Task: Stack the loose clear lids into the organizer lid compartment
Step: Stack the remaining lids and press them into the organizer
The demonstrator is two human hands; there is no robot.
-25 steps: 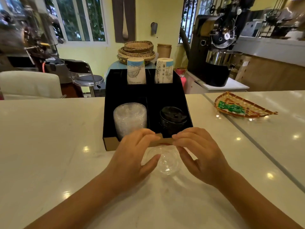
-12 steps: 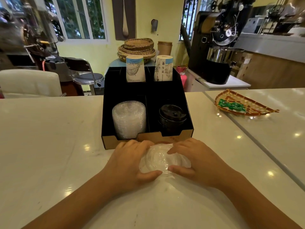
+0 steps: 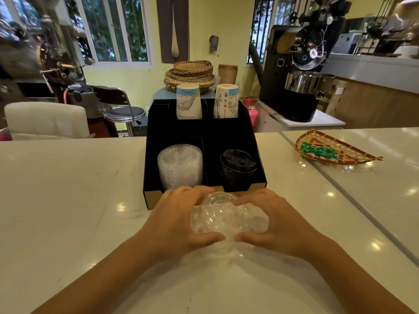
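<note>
A small pile of loose clear lids (image 3: 223, 217) lies on the white counter just in front of the black organizer (image 3: 258, 155). My left hand (image 3: 179, 217) cups the pile from the left and my right hand (image 3: 275, 219) from the right, thumbs nearly meeting at the near side. The organizer's front left compartment holds a tall stack of clear lids (image 3: 180, 165). Its front right compartment holds black lids (image 3: 238, 165).
Two stacks of printed paper cups (image 3: 189, 102) stand upside down in the organizer's back slots. A woven tray (image 3: 335, 150) with green packets lies on the counter to the right. A seam in the counter (image 3: 340, 189) runs diagonally right of the organizer.
Both hands have closed in around the loose clear lids and gathered them into one pile, drawing it slightly toward me from the organizer's front edge.
</note>
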